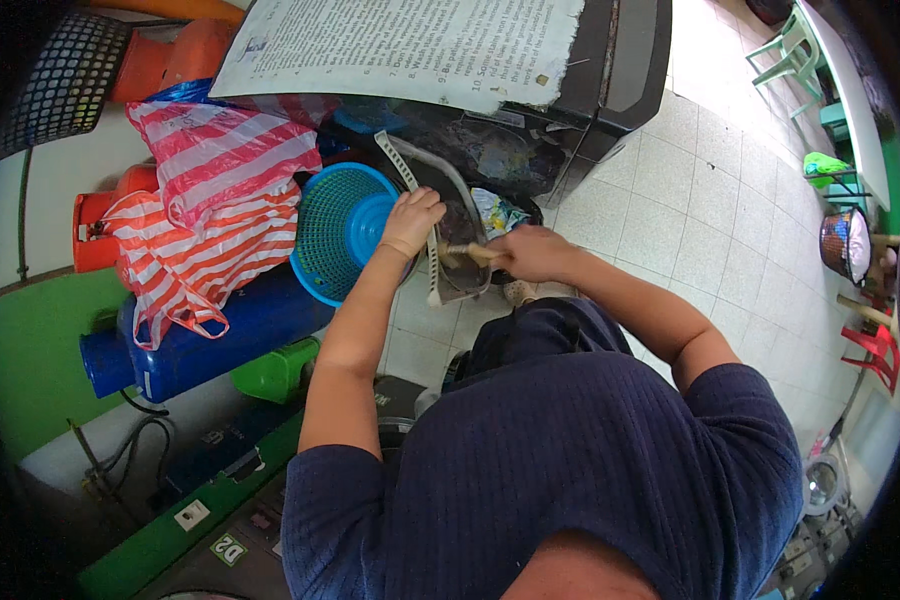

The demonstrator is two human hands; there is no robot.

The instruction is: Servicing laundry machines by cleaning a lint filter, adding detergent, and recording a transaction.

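Observation:
My left hand (413, 218) grips the white slotted edge (399, 160) of a greyish, see-through plastic piece (458, 200), which is held tilted in front of me. It looks like a tray or cover, but its exact kind is unclear. Closed around a short wooden handle, my right hand (536, 252) holds a small brush (476, 253). The brush head points left, at the inner face of the plastic piece near its lower end; whether the bristles touch it is hard to tell. A blue plastic basket (312, 232) stands just left of my left hand.
A dark machine (635, 65) with a printed sheet (400, 50) on top stands ahead. Striped plastic bags (210, 250) and a blue cylinder (220, 325) are at left. A container with wrappers (497, 213) sits beyond my right hand. Green chairs (792, 60) are far right.

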